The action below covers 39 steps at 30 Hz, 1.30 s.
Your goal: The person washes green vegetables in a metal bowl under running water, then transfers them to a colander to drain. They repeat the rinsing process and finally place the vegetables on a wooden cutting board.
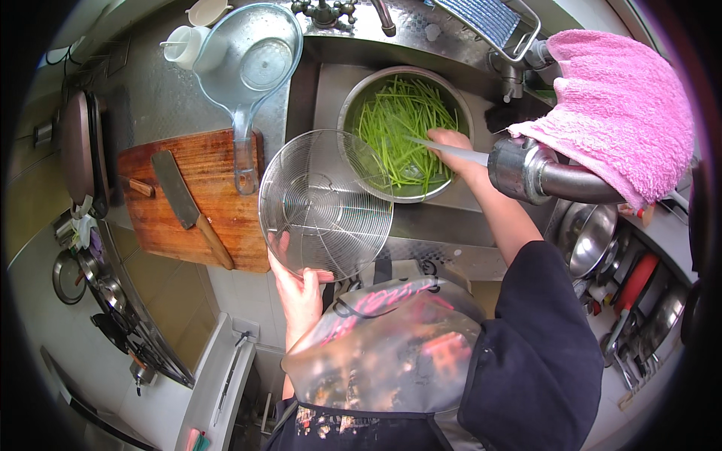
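Note:
My left hand (299,290) grips the rim of a round wire-mesh strainer (327,206), fingers under it and thumb on the near side. The strainer is tilted beside the sink and overlaps the edge of a steel bowl (345,101). Cut green stalks (403,124), thin and chive-like, lie in water in that bowl. My right hand (451,147) reaches over the bowl's right side, at the stalks. Its fingertips are partly hidden, so whether it grips any stalks is unclear. A water stream (454,151) runs from a metal spout (516,169) past this hand into the bowl.
Left of the sink (327,84), a wooden cutting board (138,203) bears a cleaver (180,189). A clear plastic ladle-shaped scoop (245,56) overhangs the board. A pink towel (626,107) drapes over the spout pipe at right. Steel bowls (589,237) stand farther right.

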Motion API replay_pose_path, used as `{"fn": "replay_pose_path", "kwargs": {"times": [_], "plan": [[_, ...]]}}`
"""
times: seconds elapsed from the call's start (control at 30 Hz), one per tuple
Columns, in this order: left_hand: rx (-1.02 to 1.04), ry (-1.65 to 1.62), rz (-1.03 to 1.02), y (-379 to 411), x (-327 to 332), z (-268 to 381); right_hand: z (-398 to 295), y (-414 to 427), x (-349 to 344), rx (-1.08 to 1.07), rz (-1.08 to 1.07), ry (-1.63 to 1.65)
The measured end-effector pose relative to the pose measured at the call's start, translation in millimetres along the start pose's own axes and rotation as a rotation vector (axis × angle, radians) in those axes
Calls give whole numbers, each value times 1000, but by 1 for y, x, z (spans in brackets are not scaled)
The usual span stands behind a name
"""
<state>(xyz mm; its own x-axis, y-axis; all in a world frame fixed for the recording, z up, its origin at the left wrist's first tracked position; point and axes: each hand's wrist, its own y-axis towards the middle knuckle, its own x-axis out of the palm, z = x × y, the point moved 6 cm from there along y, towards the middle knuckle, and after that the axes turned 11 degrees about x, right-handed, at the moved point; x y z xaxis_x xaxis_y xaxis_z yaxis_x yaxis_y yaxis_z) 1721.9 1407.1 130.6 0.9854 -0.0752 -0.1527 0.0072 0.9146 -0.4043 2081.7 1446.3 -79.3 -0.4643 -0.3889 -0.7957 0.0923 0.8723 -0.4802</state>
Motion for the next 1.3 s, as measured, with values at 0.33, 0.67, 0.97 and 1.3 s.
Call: {"fn": "replay_pose_path", "kwargs": {"times": [0.33, 0.67, 0.97, 1.3], "plan": [[-11, 3, -36, 2, 3, 0, -8, 10, -11, 78, -156, 118], [3, 49, -47, 8, 5, 5, -15, 33, 38, 641, 257, 98], [-21, 37, -31, 11, 6, 2, -24, 32, 24, 710, 274, -182], [63, 290, -60, 26, 25, 10, -12, 37, 21, 634, 2, 93]]}}
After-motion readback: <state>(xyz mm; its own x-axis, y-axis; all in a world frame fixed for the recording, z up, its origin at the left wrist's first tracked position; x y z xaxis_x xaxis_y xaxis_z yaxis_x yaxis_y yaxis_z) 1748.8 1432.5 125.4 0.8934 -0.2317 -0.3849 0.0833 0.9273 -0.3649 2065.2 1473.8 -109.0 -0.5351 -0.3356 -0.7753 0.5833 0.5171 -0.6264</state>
